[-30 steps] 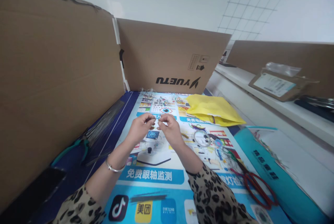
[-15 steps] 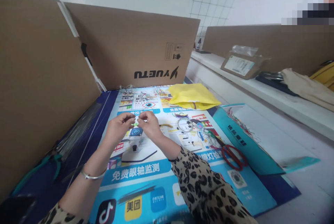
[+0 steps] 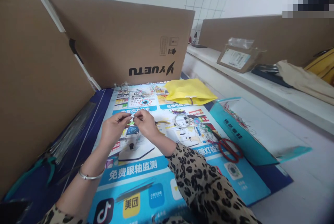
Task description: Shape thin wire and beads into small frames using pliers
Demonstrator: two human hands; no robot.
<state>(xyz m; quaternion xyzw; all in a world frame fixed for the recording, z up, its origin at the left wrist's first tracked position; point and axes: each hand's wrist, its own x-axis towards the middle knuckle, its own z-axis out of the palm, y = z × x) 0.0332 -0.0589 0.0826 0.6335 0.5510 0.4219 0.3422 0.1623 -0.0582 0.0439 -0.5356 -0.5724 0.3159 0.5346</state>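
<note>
My left hand [image 3: 114, 128] is raised over the printed sheet [image 3: 146, 151], its thumb and fingertips pinched together. Close beside it, my right hand [image 3: 146, 124] has its thumb and fingers in a pinch too, the fingertips of both hands nearly touching. Whatever they hold is too small to make out. Just right of my right hand lies a tool with yellow handles [image 3: 163, 122], partly hidden. Farther right are a clear ring-shaped roll [image 3: 182, 121], a tangle of thin threads [image 3: 206, 133] and red-handled scissors [image 3: 230, 150].
Cardboard panels [image 3: 117, 39] stand at the left and back. A yellow pouch [image 3: 190, 90] lies at the back of the sheet. An open teal box [image 3: 235, 130] with threads is on the right. Teal-handled pliers [image 3: 49, 165] and thin wires [image 3: 71, 130] lie at the left.
The view has shifted slightly, so the surroundings sit a little farther left and higher. Both hands stay pinched close together, with only slight finger movement.
</note>
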